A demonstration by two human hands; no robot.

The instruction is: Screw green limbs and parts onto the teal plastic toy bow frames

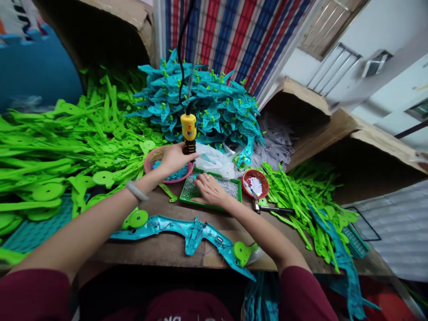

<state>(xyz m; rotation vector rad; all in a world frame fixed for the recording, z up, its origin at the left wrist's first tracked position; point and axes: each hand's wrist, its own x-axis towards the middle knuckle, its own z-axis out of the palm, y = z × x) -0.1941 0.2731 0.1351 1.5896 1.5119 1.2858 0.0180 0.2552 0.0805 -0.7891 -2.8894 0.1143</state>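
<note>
My left hand (175,159) is at the black ribbed lower part of a hanging yellow electric screwdriver (188,127), thumb across its front and other fingers partly hidden behind. My right hand (210,191) reaches into a green tray (209,206) of small silvery screws (232,188), fingers bent down and thumb apart; the fingertips are hard to make out. Nearer to me lies a long blue bow-shaped plastic shell (170,224), with thin wires inside its middle. A green round-ended part (241,253) sits at its right end, another green part (137,218) at its left.
A pink basket (174,180) of small blue pieces stands left of the tray. To the right are a red basket (264,178) with white pieces and a hammer (276,208). Green parts (110,149) heap at left, green strips (294,200) at right, blue shells (203,98) behind.
</note>
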